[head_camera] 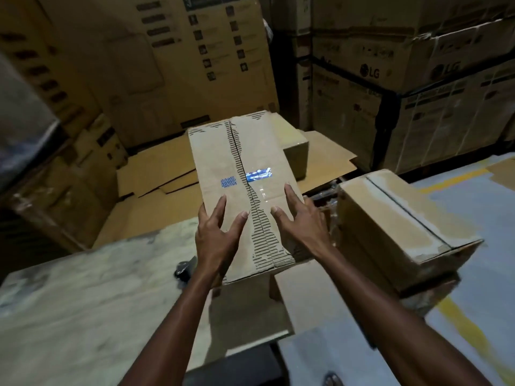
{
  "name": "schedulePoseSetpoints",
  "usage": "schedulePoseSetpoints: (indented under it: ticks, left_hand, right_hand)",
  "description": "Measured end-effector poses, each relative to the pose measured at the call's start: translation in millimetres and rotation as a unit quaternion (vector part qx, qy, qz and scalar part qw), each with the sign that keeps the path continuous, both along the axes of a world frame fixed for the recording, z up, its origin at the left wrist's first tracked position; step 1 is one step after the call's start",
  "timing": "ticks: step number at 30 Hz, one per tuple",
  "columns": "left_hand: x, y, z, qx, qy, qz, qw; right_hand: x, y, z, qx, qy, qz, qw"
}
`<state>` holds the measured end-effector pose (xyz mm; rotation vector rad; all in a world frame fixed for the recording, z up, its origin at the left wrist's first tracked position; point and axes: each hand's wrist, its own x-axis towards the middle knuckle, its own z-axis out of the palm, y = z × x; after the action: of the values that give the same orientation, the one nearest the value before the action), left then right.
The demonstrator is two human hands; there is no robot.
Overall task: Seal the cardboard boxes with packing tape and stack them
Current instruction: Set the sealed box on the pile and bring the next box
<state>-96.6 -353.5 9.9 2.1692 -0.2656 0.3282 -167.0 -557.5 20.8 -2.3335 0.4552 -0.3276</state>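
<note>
Left hand [214,232], right hand [302,222]; spread fingers [220,208] flat on box [220,151]

matt cardboard box [223,162], glossy tape [259,174]

Pale worktop [83,302]: small dark object [184,268] at far edge. Floor [487,218]: flattened cardboard [156,174], stacked boxes [404,227].

"LG" is printed on the stacked cartons [370,71] at the back right.
</note>
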Motion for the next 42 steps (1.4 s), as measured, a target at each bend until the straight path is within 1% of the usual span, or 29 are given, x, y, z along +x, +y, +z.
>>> schedulePoseSetpoints:
  ticks: [7, 11, 16, 23, 27, 32, 38, 42]
  left_hand:
    - [-21, 164, 7, 0.01, 0.008, 0.079, 0.997]
    - [-15, 247, 1, 0.007, 0.02, 0.118, 0.993]
    - [25, 347, -16, 0.002, 0.043, 0.131, 0.99]
    - [106, 477, -56, 0.02, 0.101, 0.111, 0.988]
    - [135, 510, -83, 0.048, 0.143, 0.089, 0.985]
    - [157, 524, -121, 0.065, 0.201, 0.051, 0.976]
    - [168, 524, -127, 0.094, 0.213, 0.049, 0.971]
    - [164, 522, -125, 0.091, 0.222, 0.054, 0.969]
  right_hand:
    - [13, 153, 2, 0.005, -0.009, 0.095, 0.995]
    - [36, 234, -7, -0.002, -0.008, 0.124, 0.992]
    - [83, 333, -25, -0.007, 0.012, 0.13, 0.991]
    - [153, 459, -52, -0.015, 0.065, 0.124, 0.99]
    - [184, 492, -80, -0.041, 0.115, 0.121, 0.985]
    - [200, 505, -115, -0.077, 0.171, 0.124, 0.974]
    - [204, 509, -115, -0.127, 0.185, 0.118, 0.967]
    - [204, 505, -120, -0.115, 0.184, 0.125, 0.968]
